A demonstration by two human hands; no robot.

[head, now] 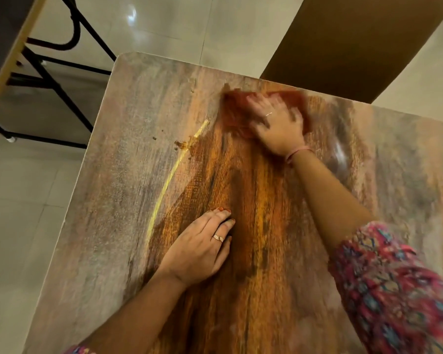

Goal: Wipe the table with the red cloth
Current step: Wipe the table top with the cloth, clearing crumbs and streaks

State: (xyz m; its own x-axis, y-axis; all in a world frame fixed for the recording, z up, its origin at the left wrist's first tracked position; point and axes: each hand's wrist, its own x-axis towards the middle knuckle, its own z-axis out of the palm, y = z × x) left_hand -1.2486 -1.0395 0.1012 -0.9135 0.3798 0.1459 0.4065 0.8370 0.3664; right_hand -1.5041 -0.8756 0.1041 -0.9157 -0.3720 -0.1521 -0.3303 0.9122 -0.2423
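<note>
The table (128, 175) fills the middle and right of the frame, its rounded far-left corner at upper centre and its left edge running down toward the lower left. Bare tabletop lies open on both sides of the arms, widest along the grey left strip and the right side.

The right hand (276, 121) lies palm down in the upper centre, fingers spread wide and pressed flat on the red cloth (237, 111), which sits bunched under it near the far edge; both are blurred. A ring shows on one finger and a pink thread circles the wrist. The left hand (200, 249) rests flat on the wood in the lower centre, fingers together and nearly straight, holding nothing, a ring on one finger.

A curved yellow streak (168, 180) runs down the left part of the top, with brown crumbs (179, 144) at its upper end.

A brown chair back (356, 42) stands past the far edge at upper right. Black metal legs (49, 80) stand on the pale tiled floor (16, 200) at upper left.
</note>
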